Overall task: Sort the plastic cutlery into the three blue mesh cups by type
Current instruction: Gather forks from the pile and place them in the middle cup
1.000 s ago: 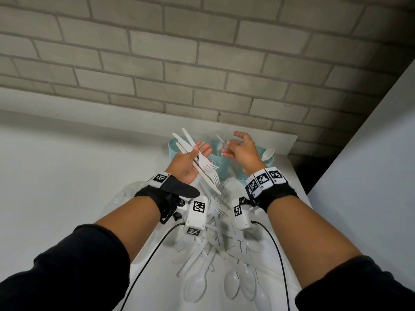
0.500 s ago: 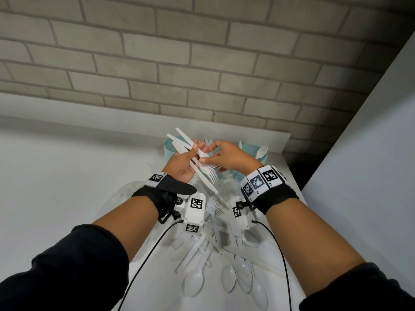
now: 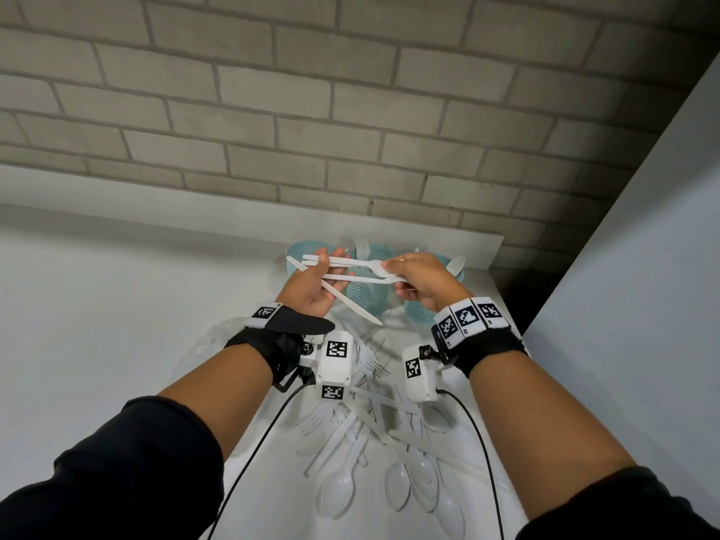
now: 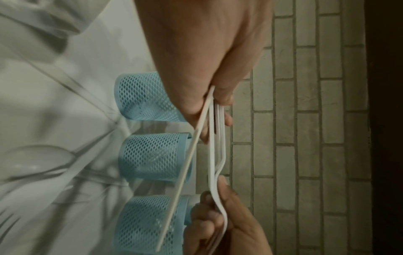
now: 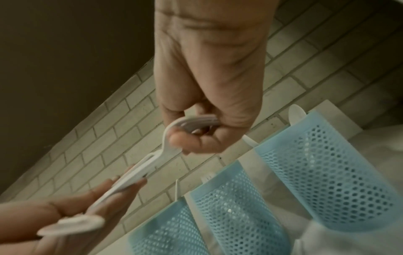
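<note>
- The left hand (image 3: pixel 311 284) is raised over the table, thumb and fingers pinching the handle ends of a bundle of white plastic cutlery; in the left wrist view the handles fan out from between the thumb and fingertips (image 4: pixel 224 98).
- Out of that bundle, a knife (image 3: pixel 350 302) slants down toward the person, its blade end free in the air, held only by the left hand.
- The right hand (image 3: pixel 419 284) is curled round the head ends of the forks (image 3: pixel 350 263), which span level between the two hands. The right wrist view shows the thumb pressed under the fork heads (image 5: pixel 191 124) and the fingers folded over them.
- Just behind the hands, three blue mesh cups stand in a row against the back ledge: the left cup (image 3: pixel 298 253), the middle cup (image 3: pixel 366 292) with a fork standing in it, and the right cup (image 3: pixel 419 311) with a spoon (image 3: pixel 456 265) leaning out.
- Nearer the person, under the wrists, a loose pile of cutlery (image 3: pixel 374 442) lies on the white table (image 3: pixel 117 325): forks, knives and several spoons overlapping.
- A crumpled clear plastic bag (image 3: pixel 218 341) lies beside the left wrist.
- A grey brick wall (image 3: pixel 350 111) rises behind the ledge.
</note>
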Tool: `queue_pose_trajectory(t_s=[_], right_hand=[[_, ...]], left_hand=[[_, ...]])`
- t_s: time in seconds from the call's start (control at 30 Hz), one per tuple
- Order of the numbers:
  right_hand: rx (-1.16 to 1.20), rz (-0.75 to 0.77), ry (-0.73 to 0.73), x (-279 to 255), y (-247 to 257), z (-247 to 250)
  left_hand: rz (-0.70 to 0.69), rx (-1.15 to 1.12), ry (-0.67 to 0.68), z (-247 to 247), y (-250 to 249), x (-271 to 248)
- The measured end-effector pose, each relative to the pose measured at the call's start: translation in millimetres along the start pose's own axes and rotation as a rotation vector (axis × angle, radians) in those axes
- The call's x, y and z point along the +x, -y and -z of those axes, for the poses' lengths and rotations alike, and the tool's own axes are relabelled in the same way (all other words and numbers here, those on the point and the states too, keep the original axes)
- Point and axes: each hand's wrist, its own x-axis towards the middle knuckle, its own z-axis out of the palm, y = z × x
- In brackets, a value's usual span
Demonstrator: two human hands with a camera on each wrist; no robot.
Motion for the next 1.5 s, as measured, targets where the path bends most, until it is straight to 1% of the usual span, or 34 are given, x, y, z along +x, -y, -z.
queue_pose_trajectory(t_s=[0.13, 0.23, 0.27, 0.33, 0.37, 0.43, 0.5, 0.57, 0.6, 0.67, 0.73, 0.77, 0.83, 0.9, 0.97, 1.03, 1.13, 1.23, 1.3, 1.4, 1.47, 1.5], right_hand=[[0.294, 0.077, -0.208, 5, 0, -2], [0.604, 0.113, -0.250, 8, 2, -10], [0.666, 0.123, -0.246, 8, 1, -14], [0.688, 0.123, -0.218, 10, -1, -23], [0.688, 0.099, -0.205, 10, -2, -25], [0.694, -0.001, -0.176, 10, -2, -28], [0.704, -0.078, -0.095, 8, 0, -29], [0.756, -0.101, 0.029, 10, 3, -28], [0.801, -0.106, 0.071, 11, 5, -28], [0.872, -0.081, 0.097, 13, 11, -26], [0.902, -0.015, 0.058, 15, 23, -23], [0.907, 0.031, 0.006, 17, 29, -20], [0.871, 0.136, -0.104, 23, 39, -14], [0.772, 0.222, -0.186, 31, 42, -10], [0.631, 0.278, -0.249, 39, 38, -11], [0.473, 0.297, -0.281, 47, 29, -15], [0.294, 0.302, -0.264, 55, 14, -22], [0.158, 0.279, -0.221, 62, -1, -28], [0.128, 0.234, -0.188, 67, -8, -28], [0.148, 0.165, -0.160, 63, -6, -25], [0.128, 0.224, -0.171, 57, 2, -22], [0.068, 0.297, -0.200, 53, 6, -21]], left_hand=[[0.017, -0.016, 0.035, -3, 10, -4], [0.050, -0.099, 0.062, -4, 16, -6], [0.060, -0.138, 0.058, -5, 17, -5], [0.067, -0.204, 0.053, -5, 19, -2], [0.068, -0.223, 0.057, -3, 21, -1], [0.064, -0.242, 0.075, 0, 22, 0], [0.074, -0.237, 0.084, 2, 21, -1], [0.097, -0.199, 0.082, 4, 19, -3], [0.101, -0.164, 0.091, 5, 17, -3], [0.091, -0.069, 0.121, 7, 16, -2], [0.067, 0.012, 0.067, 6, 14, 1], [0.058, 0.041, 0.027, 7, 13, 2], [0.037, 0.043, -0.023, 8, 11, 4], [0.016, 0.028, -0.053, 11, 8, 8], [0.013, 0.056, -0.067, 14, 6, 11], [0.020, 0.053, -0.062, 13, 4, 12], [0.056, -0.043, -0.048, 13, -2, 12], [0.081, -0.136, 0.018, 18, -6, 13], [0.082, -0.155, 0.053, 20, -8, 13], [0.064, -0.158, 0.051, 22, -9, 13], [0.041, -0.171, 0.033, 22, -11, 13], [0.025, -0.190, 0.023, 22, -12, 12]])
